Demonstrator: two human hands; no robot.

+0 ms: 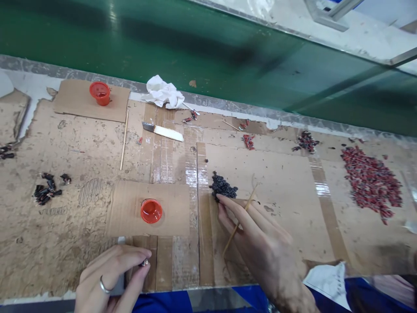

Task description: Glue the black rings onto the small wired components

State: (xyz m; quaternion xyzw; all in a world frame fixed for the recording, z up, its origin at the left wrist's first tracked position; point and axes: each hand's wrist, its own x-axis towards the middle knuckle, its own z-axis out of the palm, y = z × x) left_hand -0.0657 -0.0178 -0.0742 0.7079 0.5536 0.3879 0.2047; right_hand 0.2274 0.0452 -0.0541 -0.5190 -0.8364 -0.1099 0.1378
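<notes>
Between the thumb and forefinger of my left hand (114,276) is a small black cylindrical part (143,262) with a light, ringed end. My right hand (257,237) has a thin wooden stick (235,228) tucked across its fingers. Its thumb and index fingertips touch the edge of a heap of tiny black pieces (223,186); whether they pinch one I cannot tell. A red cup (151,211) holding red liquid stands on a cardboard piece (176,208) in front of my left hand. Several black parts (47,189) lie at the left.
A second red cup (100,93) stands on cardboard at the back left. Nearby lie another stick (124,139), a knife with a white handle (163,131) and crumpled white tissue (164,92). A large red-and-black pile (371,180) spreads at the right. Beyond runs a green surface (195,56).
</notes>
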